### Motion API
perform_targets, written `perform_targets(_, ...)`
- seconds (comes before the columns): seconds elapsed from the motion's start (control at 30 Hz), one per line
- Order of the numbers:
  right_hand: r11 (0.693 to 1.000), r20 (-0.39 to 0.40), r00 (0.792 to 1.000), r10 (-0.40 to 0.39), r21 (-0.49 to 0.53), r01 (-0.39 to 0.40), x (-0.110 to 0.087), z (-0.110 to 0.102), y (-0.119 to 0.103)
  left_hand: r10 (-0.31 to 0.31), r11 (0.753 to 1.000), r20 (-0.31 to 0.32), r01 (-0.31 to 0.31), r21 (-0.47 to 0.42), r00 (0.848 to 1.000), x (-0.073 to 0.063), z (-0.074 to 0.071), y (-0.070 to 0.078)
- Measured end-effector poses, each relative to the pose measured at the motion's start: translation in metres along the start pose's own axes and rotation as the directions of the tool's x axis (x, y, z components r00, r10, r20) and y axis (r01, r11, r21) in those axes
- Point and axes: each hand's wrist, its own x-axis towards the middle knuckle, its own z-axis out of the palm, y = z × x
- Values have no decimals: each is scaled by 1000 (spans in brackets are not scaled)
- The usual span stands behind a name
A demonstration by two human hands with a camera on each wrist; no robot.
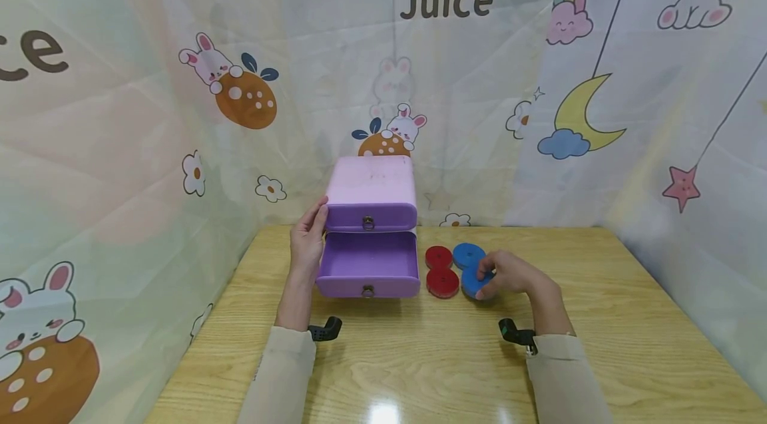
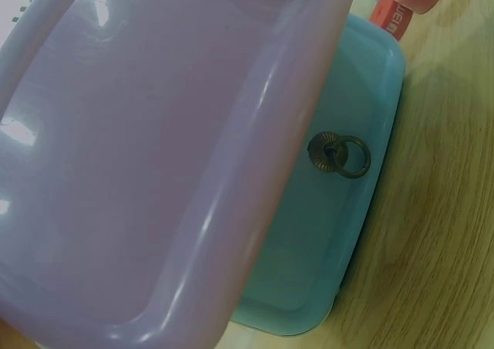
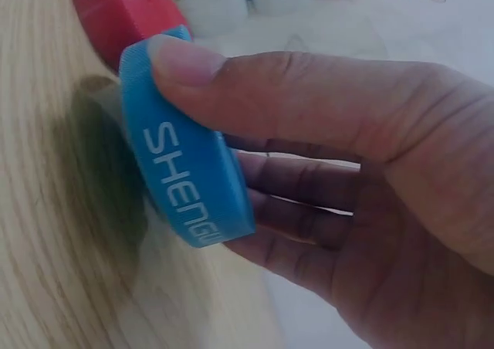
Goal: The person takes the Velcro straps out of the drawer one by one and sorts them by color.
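A pink-topped box of drawers (image 1: 371,179) stands at the back of the table. Its purple middle drawer (image 1: 368,287) is pulled out, with nothing inside it. Below, a teal drawer front (image 2: 320,218) with a ring pull shows in the left wrist view. My left hand (image 1: 307,241) touches the box's left side, thumb near the front edge of the upper drawer. Between thumb and fingers, my right hand (image 1: 509,273) pinches a blue roll of tape (image 3: 181,156) with white lettering. Behind it lies another blue roll (image 1: 469,255); two red rolls (image 1: 442,283) are on its left.
The wooden table (image 1: 419,357) meets printed fabric walls (image 1: 311,91) at the back and sides. The rolls sit just right of the drawers. A black wrist camera (image 1: 326,329) sticks out from the left wrist, and another (image 1: 515,332) from the right.
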Motion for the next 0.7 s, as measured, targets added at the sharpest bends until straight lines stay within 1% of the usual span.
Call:
perform_targets(0.17, 1000, -30, 1000, -9, -23, 8, 2, 3, 1, -9, 1000, -6, 9, 7, 1000, 1, -1, -1)
perform_targets(0.3, 1000, -24, 1000, -14, -23, 13, 4, 4, 3, -3, 1000, -3, 3, 6, 1000, 1, -1, -1)
perform_targets(0.43, 1000, -27, 1000, -4, -31, 3, 5, 5, 6, 3, 1000, 3, -3, 6, 1000, 0, -1, -1)
perform_targets(0.53, 999, -34, 999, 17, -28, -18, 5, 6, 9, 2, 1000, 7, -2, 10, 1000, 0, -1, 0)
perform_targets(0.7, 1000, -36, 999, 22, -20, -23, 8, 9, 13, 0, 1000, 5, 0, 10, 1000, 1, -1, -1)
